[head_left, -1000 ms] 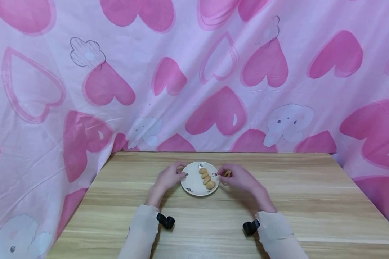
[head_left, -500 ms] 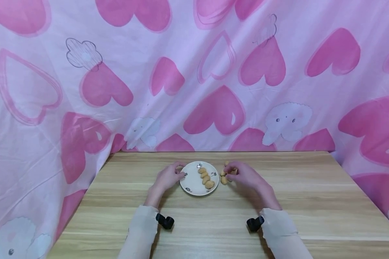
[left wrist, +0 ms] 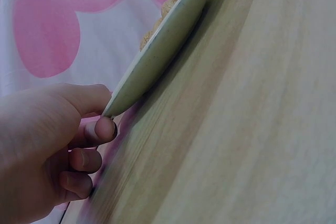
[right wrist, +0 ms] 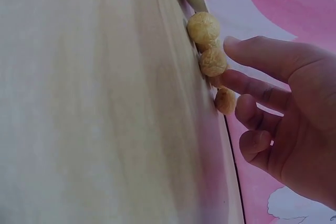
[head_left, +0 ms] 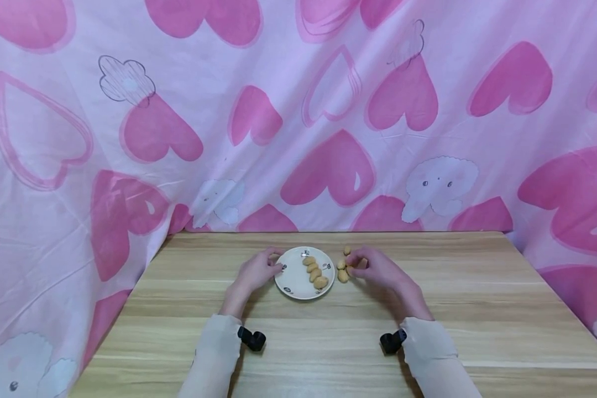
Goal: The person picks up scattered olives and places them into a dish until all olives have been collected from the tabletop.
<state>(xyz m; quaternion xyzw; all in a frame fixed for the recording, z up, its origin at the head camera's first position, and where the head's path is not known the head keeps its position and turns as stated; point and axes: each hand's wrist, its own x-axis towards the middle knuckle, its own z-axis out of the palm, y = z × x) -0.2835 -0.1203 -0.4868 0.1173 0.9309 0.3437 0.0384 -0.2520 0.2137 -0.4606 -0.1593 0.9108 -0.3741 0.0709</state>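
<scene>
In the head view, the plate [head_left: 292, 277] sits on the bench [head_left: 308, 342] between the hands, with four nut-like pieces [head_left: 315, 273] in a slanting row on its right half. The left hand [head_left: 255, 272] is at the plate's left edge; the right hand [head_left: 380, 271] reaches in among the loose pieces [head_left: 342, 276] just off the opposite edge. The left wrist view shows that hand's grip clamped on the plate's rim, thumb above and a finger below, the other fingers curled underneath. That hold seems right for steadying; it should stay light and level, since any tilt could set the row rolling. In the right wrist view, the grip is apart: thumb and forefinger have a gap between them, the forefinger right by the loose pieces, though whether it touches one I can't tell. The wrinkled, rounded shells look likely to roll if nudged, so it would help to take a single piece across its middle, thumb and forefinger on opposite sides, without brushing its neighbours. Closing gently and lifting straight up before going over the rim would probably serve best.
</scene>
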